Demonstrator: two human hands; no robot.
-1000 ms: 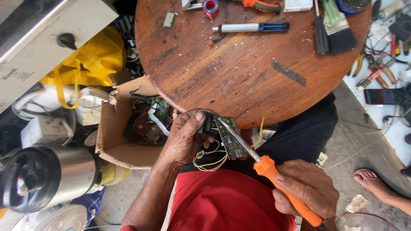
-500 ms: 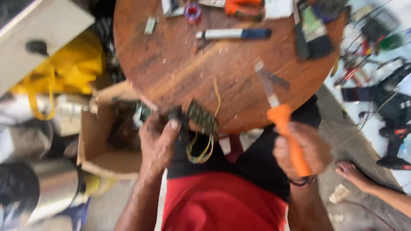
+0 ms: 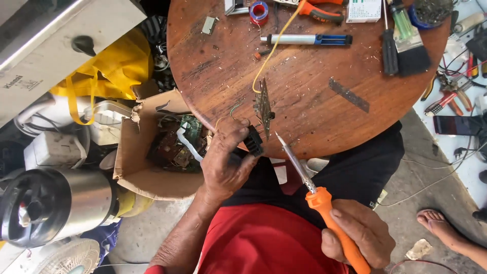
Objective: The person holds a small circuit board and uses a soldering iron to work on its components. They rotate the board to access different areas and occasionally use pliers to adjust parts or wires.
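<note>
My left hand (image 3: 227, 165) grips a small circuit board (image 3: 264, 107) by its black component, holding it on edge over the near rim of the round wooden table (image 3: 228, 76). Yellow and other thin wires trail from the board. My right hand (image 3: 357, 233) is shut on the orange handle of a soldering iron (image 3: 324, 203). Its metal tip points up and to the left and ends just below the board, a short gap apart.
A torn cardboard box (image 3: 137, 167) of old circuit boards sits left of my knees. On the table lie a blue-and-white tool (image 3: 307, 39), a brush (image 3: 406, 40), a tape roll (image 3: 258, 11) and a metal strip (image 3: 348, 95). A steel pot (image 3: 56, 203) and a yellow bag (image 3: 106, 66) crowd the left. Another person's bare foot (image 3: 441, 228) is at the right.
The board has come up from my lap and now stands on edge at the table rim. The iron, raised over the table half a second ago, has dropped back with its tip under the board.
</note>
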